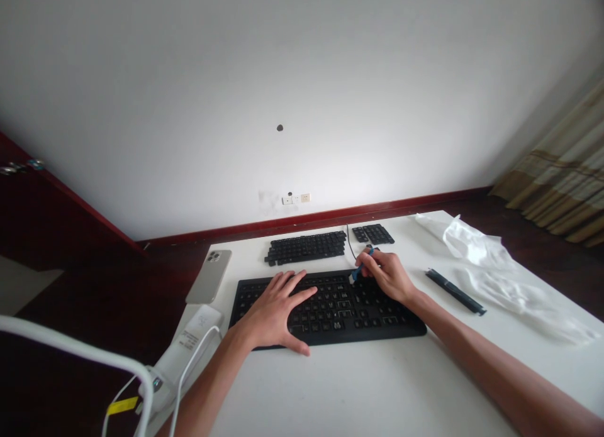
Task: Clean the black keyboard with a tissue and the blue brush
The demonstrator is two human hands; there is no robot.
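A black keyboard base (349, 327), its keycaps off and its key sockets bare, lies across the white table. My left hand (277, 308) rests on its left part with the fingers spread and the thumb over the front edge. My right hand (385, 275) pinches a small blue brush (357, 273). The brush's pale tip touches the base near its back edge, right of the middle. Behind the base, removed keycaps (306, 246) lie together in keyboard order. A smaller block of keycaps (377, 234) sits to the right, beyond my right hand.
A phone (209, 276) lies face down at the table's left edge, near a white power strip (189, 339) with cables. On the right are a dark narrow strip (455, 292) and crumpled white plastic wrapping (481, 248). A thin black cable (350, 241) runs behind the base.
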